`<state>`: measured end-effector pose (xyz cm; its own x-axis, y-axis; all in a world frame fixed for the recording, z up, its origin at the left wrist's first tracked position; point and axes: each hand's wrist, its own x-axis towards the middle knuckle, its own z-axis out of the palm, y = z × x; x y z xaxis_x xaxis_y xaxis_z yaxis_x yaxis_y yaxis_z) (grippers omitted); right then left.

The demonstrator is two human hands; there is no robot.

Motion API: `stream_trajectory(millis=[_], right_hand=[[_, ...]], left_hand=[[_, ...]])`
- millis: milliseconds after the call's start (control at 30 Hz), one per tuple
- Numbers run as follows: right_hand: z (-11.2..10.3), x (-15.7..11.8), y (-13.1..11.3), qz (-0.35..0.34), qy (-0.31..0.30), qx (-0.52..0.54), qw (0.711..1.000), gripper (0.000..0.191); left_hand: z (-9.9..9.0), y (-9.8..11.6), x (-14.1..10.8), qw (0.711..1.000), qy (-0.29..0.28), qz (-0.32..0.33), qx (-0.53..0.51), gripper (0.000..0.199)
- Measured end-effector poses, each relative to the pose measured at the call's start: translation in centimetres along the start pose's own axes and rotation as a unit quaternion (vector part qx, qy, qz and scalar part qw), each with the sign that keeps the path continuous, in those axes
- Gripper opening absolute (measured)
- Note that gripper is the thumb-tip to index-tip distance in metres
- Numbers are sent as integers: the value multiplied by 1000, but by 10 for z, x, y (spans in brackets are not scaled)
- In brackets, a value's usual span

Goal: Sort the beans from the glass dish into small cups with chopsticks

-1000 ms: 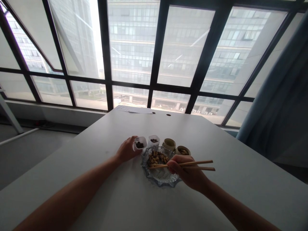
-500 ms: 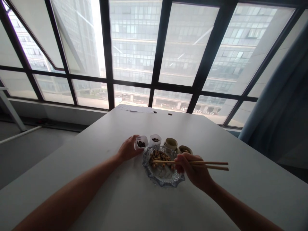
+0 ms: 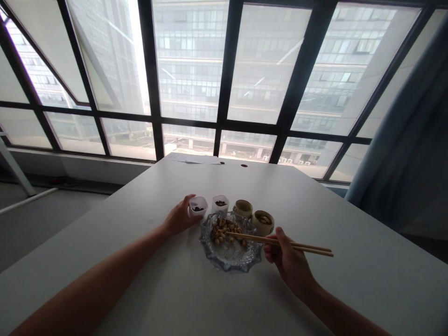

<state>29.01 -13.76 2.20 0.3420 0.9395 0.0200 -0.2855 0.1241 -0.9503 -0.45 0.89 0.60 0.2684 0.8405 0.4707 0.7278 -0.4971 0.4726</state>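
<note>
My left hand (image 3: pixel 180 217) is wrapped round the side of a white plastic cup (image 3: pixel 198 206) with dark pieces in it. Beside it stands a second white cup (image 3: pixel 220 203), also holding dark bits. My right hand (image 3: pixel 289 261) grips a pair of wooden chopsticks (image 3: pixel 311 249), whose tips reach over the nuts (image 3: pixel 224 232) in a scalloped glass bowl (image 3: pixel 227 263). Whether the tips pinch a nut is too small to tell. Behind the bowl are a greenish ceramic cup (image 3: pixel 242 208) and another ceramic cup (image 3: pixel 263 222) with some pieces inside.
A white table (image 3: pixel 196 294) carries everything. Papers (image 3: pixel 194 159) lie at its far edge, near two dark round holes. Large black-framed windows rise beyond, and a blue curtain (image 3: pixel 392 140) hangs at the right.
My right hand has drawn back from the bowl toward me, uncovering the right ceramic cup. The chopstick tips have shifted slightly over the nuts. The view has turned a little, moving the table items left.
</note>
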Motion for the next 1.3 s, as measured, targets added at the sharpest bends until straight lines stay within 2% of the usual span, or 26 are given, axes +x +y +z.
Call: stream_trajectory(millis=[133, 367, 500, 633, 700, 767, 833, 933, 1000, 1067, 1167, 1300], right_hand=[[1, -3, 1, -49, -12, -32, 998, 52], [2, -17, 1, -156, -81, -99, 979, 49], [2, -18, 3, -155, -86, -99, 979, 49], [1, -13, 5, -141, -61, -76, 985, 50], [1, -11, 5, -135, -57, -68, 987, 51], [0, -10, 4, -132, -58, -69, 987, 52], [0, -11, 3, -131, -57, -71, 987, 54], [0, -12, 2, -125, -57, -69, 988, 54], [0, -12, 3, -120, -59, -65, 989, 54], [-1, -12, 3, -120, -57, -61, 989, 54], [-3, -10, 5, -124, -54, -57, 989, 54], [-4, -8, 7, -125, -60, -55, 989, 53]], left_hand=[[1, -2, 0, 1000, -7, 4, 10, 73], [3, -3, 0, 1000, -4, 8, 30, 71], [3, -7, -2, 1000, -6, 26, 13, 64], [-8, -6, 4, 997, 46, 66, -16, 55], [-15, 4, 14, 994, 72, 83, -12, 55], [-19, 23, 28, 992, 67, 111, 13, 58], [-16, 50, 47, 987, 16, 155, 36, 61], [1, 93, 77, 975, -101, 193, 42, 62], [14, 117, 94, 963, -185, 189, 57, 62], [26, 135, 108, 953, -247, 158, 70, 63], [37, 149, 118, 947, -291, 115, 76, 60], [43, 153, 118, 939, -303, 125, 106, 61]])
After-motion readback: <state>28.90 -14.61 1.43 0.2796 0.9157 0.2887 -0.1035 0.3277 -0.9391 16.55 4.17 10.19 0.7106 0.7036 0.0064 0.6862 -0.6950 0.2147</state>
